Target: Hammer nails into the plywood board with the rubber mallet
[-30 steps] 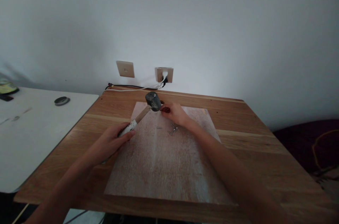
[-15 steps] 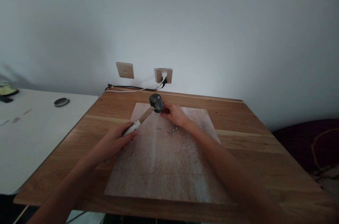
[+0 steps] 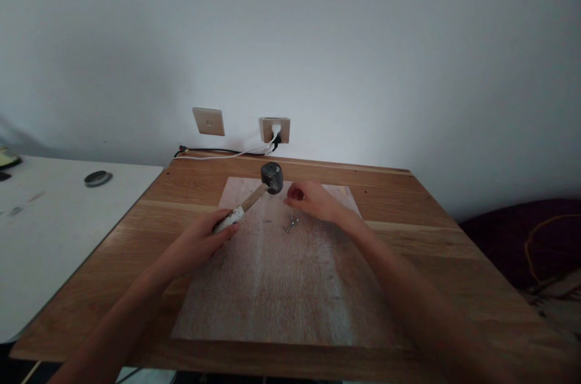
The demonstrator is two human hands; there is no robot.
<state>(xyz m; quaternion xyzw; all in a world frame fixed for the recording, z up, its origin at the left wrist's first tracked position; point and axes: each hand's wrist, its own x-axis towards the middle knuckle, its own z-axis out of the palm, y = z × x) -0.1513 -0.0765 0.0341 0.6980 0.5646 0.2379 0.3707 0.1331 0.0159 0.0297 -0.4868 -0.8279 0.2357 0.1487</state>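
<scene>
My left hand (image 3: 206,237) is wrapped round the white-wrapped lower part of a mallet's wooden handle. The dark head of the mallet (image 3: 272,178) is raised above a pale wooden board (image 3: 254,293). To the right of that head is my right hand (image 3: 313,199), its fingers curled and apart, with nothing visible between them. Just below its fingertips, several small metal nails (image 3: 291,225) lie in a loose cluster on the board. A single nail (image 3: 267,221) lies farther left. The underside of my right fingers is partly in shadow.
The board rests on a brown wooden table (image 3: 431,287) against the wall. Black and white cables (image 3: 213,157) run along its back edge to a wall socket (image 3: 275,130). A white table (image 3: 54,233) with a round dark lid-like object (image 3: 97,178) adjoins at left.
My right hand has moved right, away from the mallet head, and now hovers closer to the nails. My left hand still holds the mallet, nearly unmoved. The view has shifted slightly.
</scene>
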